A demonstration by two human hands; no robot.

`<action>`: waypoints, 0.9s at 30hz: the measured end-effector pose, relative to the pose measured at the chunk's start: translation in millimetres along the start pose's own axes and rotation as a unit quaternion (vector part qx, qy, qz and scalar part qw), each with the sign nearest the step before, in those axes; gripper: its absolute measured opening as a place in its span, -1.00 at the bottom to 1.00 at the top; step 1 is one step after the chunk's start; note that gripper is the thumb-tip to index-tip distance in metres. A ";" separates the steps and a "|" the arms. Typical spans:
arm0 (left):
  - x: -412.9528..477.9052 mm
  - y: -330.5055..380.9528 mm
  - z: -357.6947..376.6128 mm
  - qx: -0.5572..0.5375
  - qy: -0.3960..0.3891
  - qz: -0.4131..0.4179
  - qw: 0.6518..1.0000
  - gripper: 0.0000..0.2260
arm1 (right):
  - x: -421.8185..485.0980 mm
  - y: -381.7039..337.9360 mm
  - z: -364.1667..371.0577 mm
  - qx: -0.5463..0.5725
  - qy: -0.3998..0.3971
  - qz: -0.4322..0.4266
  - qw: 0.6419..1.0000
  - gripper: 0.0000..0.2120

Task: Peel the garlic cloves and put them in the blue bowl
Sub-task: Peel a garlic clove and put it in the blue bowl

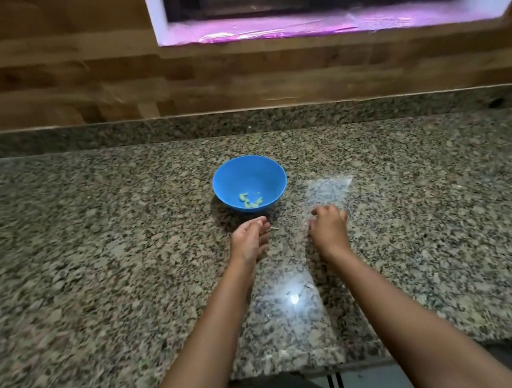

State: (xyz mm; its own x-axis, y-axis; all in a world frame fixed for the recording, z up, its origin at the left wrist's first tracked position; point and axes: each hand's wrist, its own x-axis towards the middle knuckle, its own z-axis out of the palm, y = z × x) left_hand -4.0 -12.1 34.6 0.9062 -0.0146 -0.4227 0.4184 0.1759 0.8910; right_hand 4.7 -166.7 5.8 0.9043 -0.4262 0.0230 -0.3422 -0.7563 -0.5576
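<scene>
The blue bowl [249, 176] stands mid-counter with several pale green peeled garlic cloves [250, 200] at its bottom. My left hand [249, 239] hovers just in front of the bowl, palm turned inward, thumb and fingers curled toward each other. A small thin sliver [274, 228] shows at its fingertips; blur hides whether it is pinched. My right hand [328, 227] is palm down to the right of the bowl, its curled fingers holding the near end of a clear plastic bag [328, 191] that lies flat on the counter.
The speckled granite counter [101, 233] runs wide to both sides, with a raised granite lip and a wooden wall behind it. A window sill [298, 26] sits above. The counter's front edge [289, 368] is close to my body.
</scene>
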 end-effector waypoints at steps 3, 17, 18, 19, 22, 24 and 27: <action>6.7 0.6 7.3 0.015 -0.015 0.000 1.000 -0.84 | 4.9 8.2 2.7 -0.030 0.000 -0.010 0.999 -0.79; 14.4 -3.2 -7.5 -0.022 0.022 0.027 0.999 -0.86 | 17.8 -21.1 -7.3 0.078 -0.018 -0.060 0.995 -0.88; 14.4 -2.8 -10.4 -0.028 0.030 0.028 0.999 -0.86 | 17.2 -33.1 -12.2 0.102 -0.017 -0.083 0.991 -0.88; 15.0 -2.4 -13.3 -0.034 0.040 0.029 0.998 -0.85 | 17.8 -46.2 -16.1 0.130 -0.008 -0.102 0.986 -0.87; 16.7 -0.5 -20.3 -0.036 0.073 0.041 0.996 -0.88 | 26.7 -81.3 -23.6 0.211 -0.016 -0.114 0.971 -0.85; 20.4 -1.7 -25.5 0.021 0.101 0.072 0.992 -0.89 | 33.8 -96.4 -23.0 0.251 -0.037 -0.104 0.962 -0.84; 32.6 -3.0 -31.4 0.171 0.103 0.109 0.974 -0.81 | 35.1 -101.4 -21.4 0.287 -0.048 -0.085 0.953 -0.83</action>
State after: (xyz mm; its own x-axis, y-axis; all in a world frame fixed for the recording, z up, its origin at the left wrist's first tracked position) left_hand 22.4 17.8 12.9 0.9590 0.1908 -0.2097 0.2450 -0.1858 0.9515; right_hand 65.7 -115.6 80.9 0.9630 -0.2534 0.0916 -0.0185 -0.4014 -0.9157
